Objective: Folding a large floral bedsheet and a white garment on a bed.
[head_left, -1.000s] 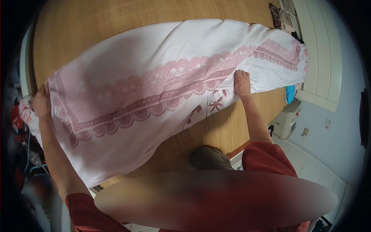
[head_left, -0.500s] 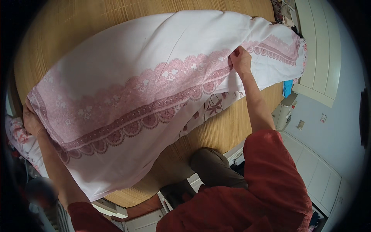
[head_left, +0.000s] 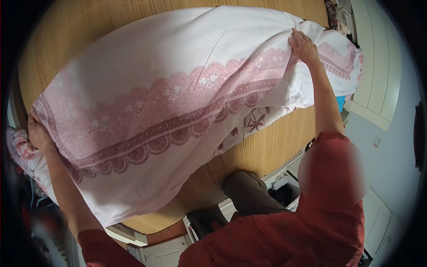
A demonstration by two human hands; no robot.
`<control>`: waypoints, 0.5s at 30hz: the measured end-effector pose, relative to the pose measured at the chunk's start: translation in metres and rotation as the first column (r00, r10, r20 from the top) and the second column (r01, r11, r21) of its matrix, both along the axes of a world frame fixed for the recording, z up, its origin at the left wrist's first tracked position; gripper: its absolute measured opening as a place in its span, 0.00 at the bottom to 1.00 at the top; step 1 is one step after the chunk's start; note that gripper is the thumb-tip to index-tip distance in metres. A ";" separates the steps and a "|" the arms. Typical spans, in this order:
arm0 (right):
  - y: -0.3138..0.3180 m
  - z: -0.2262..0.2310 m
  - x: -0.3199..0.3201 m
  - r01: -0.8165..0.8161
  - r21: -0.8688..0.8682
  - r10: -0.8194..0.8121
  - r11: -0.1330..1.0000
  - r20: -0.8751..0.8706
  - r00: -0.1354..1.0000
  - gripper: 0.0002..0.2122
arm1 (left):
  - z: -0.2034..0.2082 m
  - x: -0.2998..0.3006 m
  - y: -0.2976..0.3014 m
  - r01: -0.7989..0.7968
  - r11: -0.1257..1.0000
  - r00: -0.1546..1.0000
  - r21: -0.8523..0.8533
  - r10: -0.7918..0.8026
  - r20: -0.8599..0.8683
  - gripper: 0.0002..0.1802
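Note:
A large white cloth (head_left: 147, 49) with a pink lace-print border lies folded and rumpled across a wooden surface. My left hand (head_left: 39, 132) is at the cloth's left corner, its fingers closed on the edge and partly hidden by it. At the far right of the pink border, my right hand (head_left: 304, 47) rests on the fabric with fingers stretched out, beside several creases. From beneath the near edge peeks a part with a brown flower print (head_left: 255, 122).
The wooden surface (head_left: 271, 142) extends in front of and behind the cloth. Floral fabric (head_left: 20, 144) is bunched at the left edge. A blue item (head_left: 341, 103) lies by the right end, near white cabinet panels (head_left: 378, 66). My knee (head_left: 244, 187) is against the near edge.
My right hand has let go of its pinch on the border and moved farther right and away, its fingers now extended on the cloth. My left hand stays at the corner.

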State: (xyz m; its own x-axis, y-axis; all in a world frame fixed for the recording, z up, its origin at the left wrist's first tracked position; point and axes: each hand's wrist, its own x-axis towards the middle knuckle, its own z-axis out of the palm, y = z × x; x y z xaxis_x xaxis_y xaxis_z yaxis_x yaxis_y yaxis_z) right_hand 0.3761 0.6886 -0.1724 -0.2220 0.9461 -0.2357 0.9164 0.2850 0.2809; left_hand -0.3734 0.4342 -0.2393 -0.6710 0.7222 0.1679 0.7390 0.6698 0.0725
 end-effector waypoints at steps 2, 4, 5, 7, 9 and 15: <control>-0.002 0.001 -0.054 -0.207 0.238 0.244 0.949 -0.140 0.960 0.24 | -0.004 -0.012 -0.013 0.006 0.998 1.000 0.058 -0.008 0.028 0.27; -0.010 0.018 -0.139 -0.359 0.203 0.411 0.911 -0.364 0.836 0.19 | -0.014 -0.011 -0.011 0.021 0.990 0.996 0.139 -0.032 0.078 0.28; -0.014 0.020 -0.171 -0.432 0.172 0.463 0.885 -0.406 0.788 0.19 | -0.016 -0.003 -0.009 0.005 0.994 0.999 0.109 -0.011 0.051 0.27; -0.017 0.032 -0.210 -0.486 0.120 0.476 0.866 -0.500 0.723 0.13 | -0.014 0.001 -0.009 -0.018 0.997 1.000 0.074 0.017 0.010 0.27; -0.002 0.015 -0.213 -0.536 0.025 0.482 0.844 -0.475 0.736 0.13 | -0.006 -0.002 -0.014 0.007 1.000 0.992 -0.003 -0.007 -0.129 0.26; -0.021 0.008 -0.241 -0.331 0.309 0.441 0.892 -0.432 0.787 0.15 | -0.021 0.002 -0.005 -0.090 0.996 0.996 0.025 0.091 -0.001 0.27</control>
State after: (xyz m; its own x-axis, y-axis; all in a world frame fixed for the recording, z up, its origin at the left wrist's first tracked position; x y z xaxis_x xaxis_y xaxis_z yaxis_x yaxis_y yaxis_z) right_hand 0.1351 0.6672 -0.1640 -0.6102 0.7696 0.1880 0.7734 0.6301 -0.0694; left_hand -0.3714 0.4291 -0.2599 -0.7331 0.6541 0.1863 0.6756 0.7320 0.0883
